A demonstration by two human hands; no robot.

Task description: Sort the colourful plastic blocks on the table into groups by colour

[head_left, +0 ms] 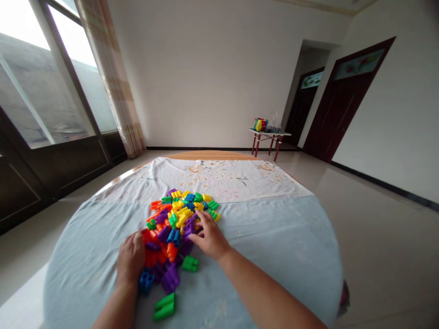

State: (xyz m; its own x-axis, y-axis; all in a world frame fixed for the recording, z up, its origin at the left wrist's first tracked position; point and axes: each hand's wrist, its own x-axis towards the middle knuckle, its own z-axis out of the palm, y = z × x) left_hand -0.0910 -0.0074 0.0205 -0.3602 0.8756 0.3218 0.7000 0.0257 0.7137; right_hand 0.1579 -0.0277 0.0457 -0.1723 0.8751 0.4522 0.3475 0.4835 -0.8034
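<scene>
Blocks point(178, 206) lie heaped on a blue cloth point(281, 233) between the left hand point(131, 255), curved against orange pieces point(150, 259), and the right hand point(211, 235), fingers parted at a purple piece point(190, 225) (either grip indeterminable), a loose green piece point(165, 307) nearer, a side table point(286, 134) beyond.

Toy building blocks point(190, 263) of smooth, semi-gloss plastic. Tablecloth point(270, 237) of matt, wrinkled cloth. Floor point(372, 224) smooth, glossy; wall point(206, 73) matt.
</scene>
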